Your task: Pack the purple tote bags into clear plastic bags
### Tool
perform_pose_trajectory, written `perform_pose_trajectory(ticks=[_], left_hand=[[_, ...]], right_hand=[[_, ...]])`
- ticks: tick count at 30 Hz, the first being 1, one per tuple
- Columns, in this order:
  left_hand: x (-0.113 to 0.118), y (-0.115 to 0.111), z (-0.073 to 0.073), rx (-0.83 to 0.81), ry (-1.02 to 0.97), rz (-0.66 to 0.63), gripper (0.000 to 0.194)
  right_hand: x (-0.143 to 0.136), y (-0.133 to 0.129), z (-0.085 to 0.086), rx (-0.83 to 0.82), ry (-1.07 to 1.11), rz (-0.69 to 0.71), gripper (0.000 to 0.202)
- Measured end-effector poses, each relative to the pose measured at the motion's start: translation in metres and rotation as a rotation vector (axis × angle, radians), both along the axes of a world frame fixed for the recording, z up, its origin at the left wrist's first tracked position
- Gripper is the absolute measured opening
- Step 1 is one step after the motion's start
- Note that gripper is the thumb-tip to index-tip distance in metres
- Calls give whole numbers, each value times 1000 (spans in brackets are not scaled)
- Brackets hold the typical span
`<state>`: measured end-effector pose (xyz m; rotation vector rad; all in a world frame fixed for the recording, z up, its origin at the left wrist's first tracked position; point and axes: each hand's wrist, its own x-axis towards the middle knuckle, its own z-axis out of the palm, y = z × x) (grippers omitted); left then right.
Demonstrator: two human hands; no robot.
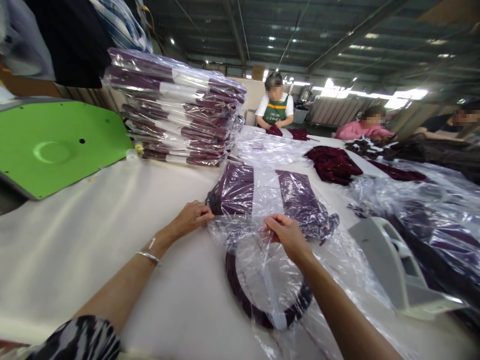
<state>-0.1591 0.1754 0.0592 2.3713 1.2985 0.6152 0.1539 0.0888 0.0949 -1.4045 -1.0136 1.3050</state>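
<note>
A folded dark purple garment (240, 187) with a white band (267, 192) round its middle lies under clear plastic on the table in front of me. My left hand (195, 216) pinches the near left edge of the clear plastic bag (236, 227). Further right, my right hand (287, 234) holds a gathered bit of the same plastic between thumb and fingers. Nearer to me, beneath the loose plastic, shows a dark ring-shaped piece (240, 295) with a pale strip across it. I cannot tell whether that ring is joined to the garment.
At the back left rises a tall stack of bagged purple garments (176, 110), beside a green machine cover (56, 145). A pale grey plastic stand (393, 270) and more bagged clothes (442, 220) lie right. Dark red cloth (335, 165) and several people (275, 107) are beyond.
</note>
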Motion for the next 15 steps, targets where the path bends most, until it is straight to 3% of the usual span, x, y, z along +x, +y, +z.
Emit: perform_pose_trajectory(ticks=[2, 6, 8, 12, 15], left_hand=[[0, 4, -5, 41, 52, 17, 38], [3, 5, -17, 141, 197, 89, 34], [4, 0, -20, 200, 269, 131, 31], [14, -13, -7, 371, 232, 231, 23], [47, -19, 11, 447, 85, 104, 17]], right_hand=[[3, 5, -1, 28, -164, 14, 23], [8, 15, -13, 291, -877, 5, 24], [10, 19, -23, 357, -1086, 0, 23], [10, 24, -36, 321, -1114, -10, 21], [11, 27, -39, 308, -1090, -7, 20]])
